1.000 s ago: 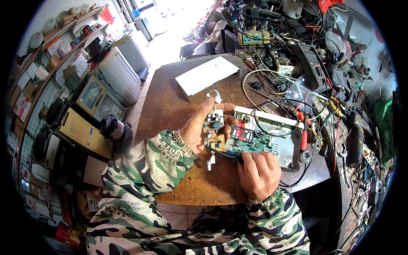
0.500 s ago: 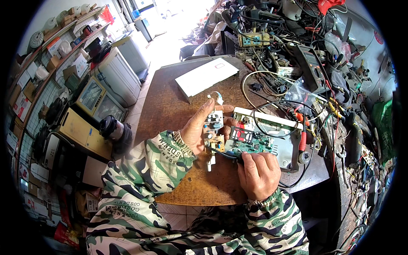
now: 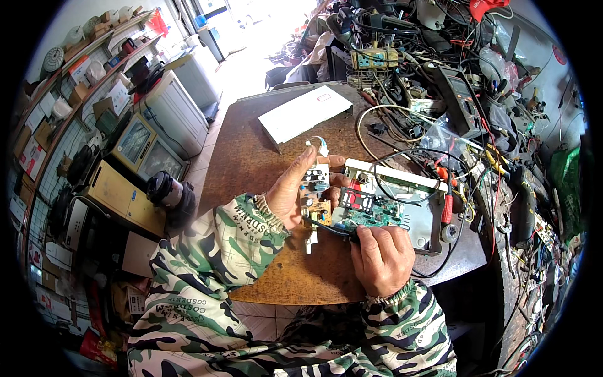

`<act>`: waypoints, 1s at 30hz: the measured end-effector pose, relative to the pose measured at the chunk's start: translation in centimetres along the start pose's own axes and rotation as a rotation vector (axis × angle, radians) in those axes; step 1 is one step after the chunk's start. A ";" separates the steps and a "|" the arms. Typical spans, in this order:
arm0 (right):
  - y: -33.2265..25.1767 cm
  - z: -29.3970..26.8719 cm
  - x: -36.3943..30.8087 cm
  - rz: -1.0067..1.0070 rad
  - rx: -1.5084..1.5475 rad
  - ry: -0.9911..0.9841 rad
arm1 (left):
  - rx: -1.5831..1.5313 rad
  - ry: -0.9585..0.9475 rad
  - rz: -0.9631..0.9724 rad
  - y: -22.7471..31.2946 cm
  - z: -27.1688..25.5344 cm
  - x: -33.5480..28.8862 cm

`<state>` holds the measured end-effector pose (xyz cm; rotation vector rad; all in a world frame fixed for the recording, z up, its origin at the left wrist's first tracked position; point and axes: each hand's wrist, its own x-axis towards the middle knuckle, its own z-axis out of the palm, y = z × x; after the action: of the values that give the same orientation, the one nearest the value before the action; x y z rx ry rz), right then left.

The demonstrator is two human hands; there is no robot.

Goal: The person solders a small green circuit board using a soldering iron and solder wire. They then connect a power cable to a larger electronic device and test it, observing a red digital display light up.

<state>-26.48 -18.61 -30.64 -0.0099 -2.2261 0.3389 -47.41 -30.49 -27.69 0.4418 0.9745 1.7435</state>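
My left hand [image 3: 294,190] grips a small circuit board [image 3: 316,202] upright above the table, thumb on one side and fingers behind it. The board carries capacitors and other parts, and a white connector [image 3: 323,151] on short wires sticks out at its top. In my right hand [image 3: 383,256] is a slim dark tool [image 3: 336,230], too blurred to name. The tool's tip reaches the board's lower part. Just behind my right hand, an open metal casing [image 3: 427,220] holds a green circuit board [image 3: 380,213].
A white metal panel [image 3: 304,116] lies on the brown table [image 3: 245,138] at the far side. A black cable [image 3: 463,242] loops over the casing beside a red-handled tool [image 3: 447,207]. Tangled cables and a multimeter [image 3: 460,97] crowd the right. Shelves [image 3: 63,119] line the left wall.
The small circuit board has shifted very slightly in my left hand, with its top connector. Both hands otherwise stay in place.
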 end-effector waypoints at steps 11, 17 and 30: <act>0.0 0.0 0.2 -0.008 0.001 0.027 | -0.019 -0.001 -0.009 0.0 -0.3 0.0; 0.2 0.0 0.1 -0.002 -0.013 0.028 | 0.062 0.005 -0.009 0.1 0.2 0.3; -0.4 -1.0 -0.2 -0.034 0.010 0.040 | 0.046 0.086 0.018 0.2 1.3 -0.1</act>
<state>-25.60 -18.75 -30.09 0.0261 -2.1827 0.3289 -46.53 -30.11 -26.74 0.4091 1.0768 1.7713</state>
